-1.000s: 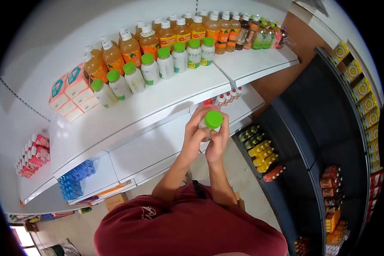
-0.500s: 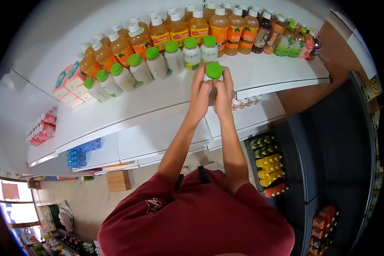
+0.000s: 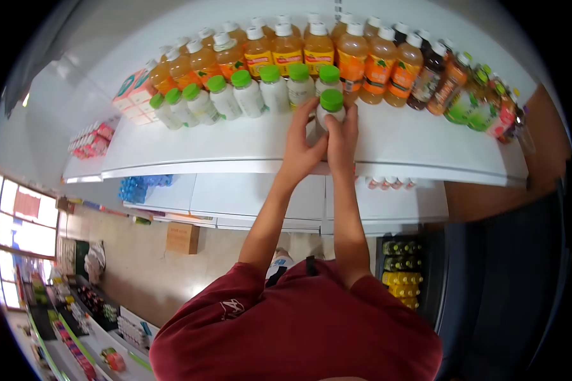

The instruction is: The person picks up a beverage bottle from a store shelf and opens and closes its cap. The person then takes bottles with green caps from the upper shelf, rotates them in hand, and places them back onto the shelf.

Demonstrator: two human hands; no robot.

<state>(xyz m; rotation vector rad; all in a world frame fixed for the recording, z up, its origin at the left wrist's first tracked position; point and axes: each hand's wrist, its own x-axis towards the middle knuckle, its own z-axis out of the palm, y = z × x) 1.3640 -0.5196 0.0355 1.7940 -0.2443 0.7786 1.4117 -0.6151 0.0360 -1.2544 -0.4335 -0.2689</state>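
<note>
Between my two hands is a white bottle with a green cap (image 3: 331, 100), upright over the white shelf (image 3: 235, 147). My left hand (image 3: 303, 147) wraps its left side, and my right hand (image 3: 343, 141) holds its right side with the thumb in front. Whether the bottle's base touches the shelf is hidden by my hands. Just behind it stands the right end of a row of similar green-capped bottles (image 3: 248, 95). Orange drink bottles (image 3: 351, 58) with white caps stand in rows behind those.
Dark and green-labelled bottles (image 3: 464, 105) stand at the shelf's right end, pink and white packs (image 3: 133, 95) at its left. Lower shelves (image 3: 254, 195) lie beneath the front edge. A cardboard box (image 3: 182, 238) sits on the floor; a dark rack (image 3: 505, 273) is at the right.
Both hands have carried the bottle forward, from in front of the shelf to over it, near the row's right end. The view has turned, showing more of the floor and window at the left.
</note>
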